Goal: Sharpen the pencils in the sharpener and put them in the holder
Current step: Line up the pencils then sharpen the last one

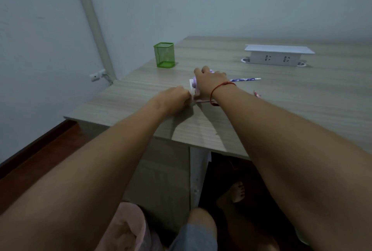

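Right grip (209,82): clamping lilac plastic sharpener (193,82), light, likely skidding on grey wood-grain bench (141,90).
Left grip (178,98): pinching its white end.

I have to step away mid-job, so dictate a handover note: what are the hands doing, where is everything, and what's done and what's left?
Left hand: fingers curled at the near end of the purple sharpener; what it grips is hidden.
Right hand: grips the sharpener from above.
Blue-patterned pencil lies on the desk right of that hand; a pink pencil end shows beside the right forearm.
Green mesh holder stands far left; no pencil shows in it.
Left: sharpen the pencils and put them in the holder.
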Demonstrator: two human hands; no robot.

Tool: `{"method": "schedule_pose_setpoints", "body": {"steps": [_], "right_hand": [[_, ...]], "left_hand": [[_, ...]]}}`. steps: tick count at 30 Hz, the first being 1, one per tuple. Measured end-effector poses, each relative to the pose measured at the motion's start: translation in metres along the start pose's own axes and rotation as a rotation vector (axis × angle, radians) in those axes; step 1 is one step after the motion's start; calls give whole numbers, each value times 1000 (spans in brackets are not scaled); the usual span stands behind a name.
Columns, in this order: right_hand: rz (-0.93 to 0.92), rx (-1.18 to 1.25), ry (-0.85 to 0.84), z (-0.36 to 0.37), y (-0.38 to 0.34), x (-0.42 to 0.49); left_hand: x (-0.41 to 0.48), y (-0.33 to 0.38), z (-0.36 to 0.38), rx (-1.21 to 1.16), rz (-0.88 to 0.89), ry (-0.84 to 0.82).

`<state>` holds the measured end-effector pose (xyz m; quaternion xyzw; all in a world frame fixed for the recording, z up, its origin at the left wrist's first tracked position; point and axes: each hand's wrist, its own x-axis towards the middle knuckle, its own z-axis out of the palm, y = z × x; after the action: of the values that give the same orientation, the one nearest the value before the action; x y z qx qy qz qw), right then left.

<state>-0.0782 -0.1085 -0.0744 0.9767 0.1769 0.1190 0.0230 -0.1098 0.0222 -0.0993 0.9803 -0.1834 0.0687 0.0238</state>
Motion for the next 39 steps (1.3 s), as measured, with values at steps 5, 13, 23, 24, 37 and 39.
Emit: {"method": "schedule_pose_setpoints", "body": {"steps": [5, 13, 23, 24, 37, 39], "right_hand": [[-44, 31, 12, 5, 5, 4], [33, -23, -22, -2, -2, 1], [38, -35, -36, -3, -2, -2], [40, -40, -46, -4, -2, -1], [44, 14, -54, -4, -1, 3], [22, 20, -30, 0, 2, 3]], "left_hand": [[25, -20, -1, 80, 53, -83], [57, -22, -39, 274, 2, 40], [35, -22, -59, 247, 101, 222], [32, -20, -62, 246, 131, 224], [-15, 8, -17, 44, 82, 208], [-10, 9, -4, 30, 17, 119]]}}
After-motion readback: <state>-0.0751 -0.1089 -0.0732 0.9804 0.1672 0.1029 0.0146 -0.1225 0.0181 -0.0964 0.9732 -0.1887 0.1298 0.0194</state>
